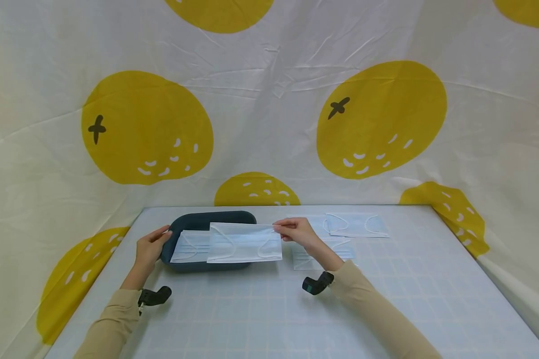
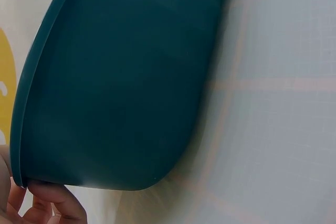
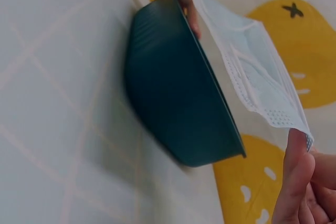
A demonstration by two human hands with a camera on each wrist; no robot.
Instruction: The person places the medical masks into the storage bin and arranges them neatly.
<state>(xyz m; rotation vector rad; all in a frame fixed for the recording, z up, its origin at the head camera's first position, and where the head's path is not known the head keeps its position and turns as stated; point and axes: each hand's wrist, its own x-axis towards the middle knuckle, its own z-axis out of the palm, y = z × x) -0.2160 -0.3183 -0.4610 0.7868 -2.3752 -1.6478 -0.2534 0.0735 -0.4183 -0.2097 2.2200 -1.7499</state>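
Note:
A dark teal basin (image 1: 215, 218) stands on the table at the left of the head view. At its left rim my left hand (image 1: 149, 247) grips the edge, fingers curled under the lip in the left wrist view. My right hand (image 1: 298, 233) pinches the right end of a pale blue face mask (image 1: 244, 244) between thumb and fingers. That mask is held above the basin's right part, apart from the rim in the right wrist view. Another face mask (image 1: 189, 247) lies in the basin, partly hidden by the held one.
Several more face masks (image 1: 357, 225) lie on the table right of the basin, some overlapping, partly covered by my right forearm. The pale gridded table (image 1: 251, 319) ends at a white curtain (image 1: 265, 124) with yellow fruit prints.

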